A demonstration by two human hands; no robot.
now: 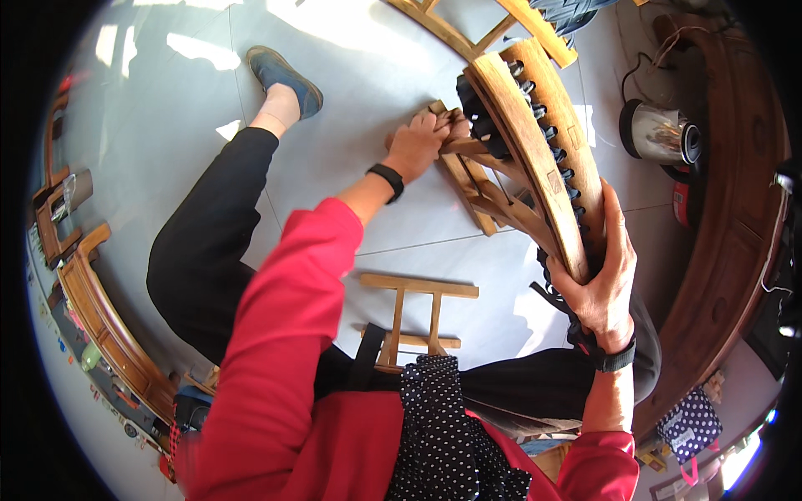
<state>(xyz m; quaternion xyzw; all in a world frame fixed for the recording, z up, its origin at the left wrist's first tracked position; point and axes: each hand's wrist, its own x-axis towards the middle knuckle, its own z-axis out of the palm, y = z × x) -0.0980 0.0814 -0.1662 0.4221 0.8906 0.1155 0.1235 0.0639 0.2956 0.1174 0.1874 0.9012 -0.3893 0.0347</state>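
A wooden folding stool is tilted in front of me, its two thick top rails close together. Black cord loops along the slot between the rails. My right hand is closed around the near end of these rails, thumb on one side and fingers on the other. At the far left side of the stool, my left hand has its fingers wrapped over the end of the leg frame; part of its grip is hidden. Dark cord also hangs near my right wrist.
A wooden frame lies between my legs. Another wooden stool with dark cord stands ahead. To the right are a metal kettle, a brown cabinet and a polka-dot bag. Wooden furniture lines the left.
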